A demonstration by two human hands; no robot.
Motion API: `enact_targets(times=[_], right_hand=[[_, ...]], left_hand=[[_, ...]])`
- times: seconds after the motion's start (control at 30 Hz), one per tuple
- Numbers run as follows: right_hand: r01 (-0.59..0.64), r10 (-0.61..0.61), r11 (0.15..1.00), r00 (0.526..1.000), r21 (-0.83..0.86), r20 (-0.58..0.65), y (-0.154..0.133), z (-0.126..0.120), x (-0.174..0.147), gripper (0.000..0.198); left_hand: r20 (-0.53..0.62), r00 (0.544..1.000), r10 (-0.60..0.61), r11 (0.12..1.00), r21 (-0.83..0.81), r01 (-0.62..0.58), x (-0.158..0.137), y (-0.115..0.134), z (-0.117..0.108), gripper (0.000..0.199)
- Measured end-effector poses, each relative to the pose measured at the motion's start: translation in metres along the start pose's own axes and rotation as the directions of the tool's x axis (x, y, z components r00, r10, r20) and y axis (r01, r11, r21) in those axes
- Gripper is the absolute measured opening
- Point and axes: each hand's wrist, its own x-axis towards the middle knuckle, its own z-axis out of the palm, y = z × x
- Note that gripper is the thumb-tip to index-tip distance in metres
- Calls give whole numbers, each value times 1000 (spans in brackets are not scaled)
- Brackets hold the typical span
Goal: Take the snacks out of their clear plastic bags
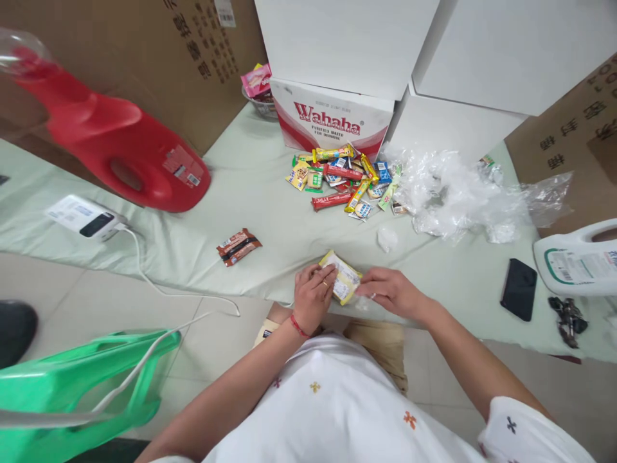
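Note:
A yellow-edged snack packet (346, 278) with a pale printed face lies at the table's front edge. My left hand (314, 292) grips its left side, fingers pressed over the top. Close by the packet's right corner, my right hand (389, 292) has its fingers pinched together; what they hold is too small to make out. Some clear plastic (361, 303) shows under those fingers. Left of my hands lies a brown snack packet (239, 247). Farther back is a pile of small wrapped snacks (342, 177), with crumpled clear plastic bags (448, 196) to its right.
A red jug (110, 141) and a white power bank (84, 215) with a cable are at left. A Wahaba-style printed carton (332, 119) stands behind the snacks. At right are a black phone (518, 289), a white bottle (581, 257) and keys (569, 320). A green stool (91, 366) is below.

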Motion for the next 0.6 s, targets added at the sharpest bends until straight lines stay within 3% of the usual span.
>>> enact_targets(times=[0.1, 0.17, 0.27, 0.33, 0.4, 0.5, 0.6], right_hand=[[-50, 45, 996, 997, 79, 62, 3, -4, 48, 26], [-182, 171, 964, 983, 194, 74, 10, 1, 72, 16], [-379, 364, 828, 924, 414, 119, 19, 14, 88, 16], [-438, 441, 744, 889, 505, 122, 21, 21, 87, 23], [-449, 488, 710, 869, 542, 81, 20, 26, 83, 27], [-413, 490, 747, 872, 520, -12, 16, 33, 79, 29], [-405, 500, 771, 863, 491, -73, 15, 39, 79, 32]], left_hand=[[38, 999, 31, 999, -12, -30, 4, -3, -2, 28], [45, 997, 57, 998, -44, -55, 7, -6, -6, 26], [46, 995, 88, 987, -136, -81, 8, -8, -12, 25], [28, 996, 79, 980, -187, -73, 8, -5, -13, 20], [-22, 1000, 8, 978, -208, -12, 8, 0, -8, 16], [-109, 979, -170, 957, -255, 138, 10, 4, 4, 15], [-103, 957, -272, 907, -361, 219, 12, 2, 11, 20]])
